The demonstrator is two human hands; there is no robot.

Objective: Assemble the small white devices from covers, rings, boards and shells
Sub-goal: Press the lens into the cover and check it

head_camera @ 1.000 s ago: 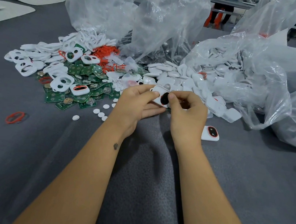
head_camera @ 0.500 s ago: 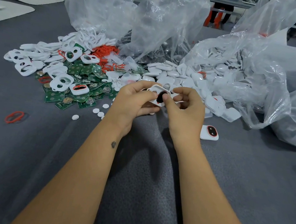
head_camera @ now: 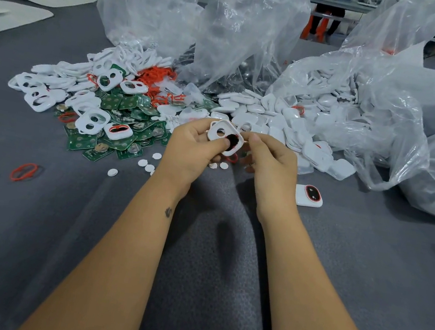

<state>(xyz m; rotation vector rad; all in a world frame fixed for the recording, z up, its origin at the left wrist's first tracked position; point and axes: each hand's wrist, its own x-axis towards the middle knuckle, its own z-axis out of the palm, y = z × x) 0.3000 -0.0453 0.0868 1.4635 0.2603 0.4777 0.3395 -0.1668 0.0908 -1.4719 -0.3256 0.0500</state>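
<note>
White plastic cover with two round openings [head_camera: 224, 137] is sitting above the grey felt counter [head_camera: 32, 222], between both hands; left hand [head_camera: 195, 147] is pinching it in its grip, right hand [head_camera: 271, 158] is grasping its right edge

No text, label or number is legible on anything here.

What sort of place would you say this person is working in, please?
Probably a small electronics assembly workshop: loose heaps of green circuit boards and white covers on a grey table, clear bulk bags of shells, and one finished device set aside.
</note>
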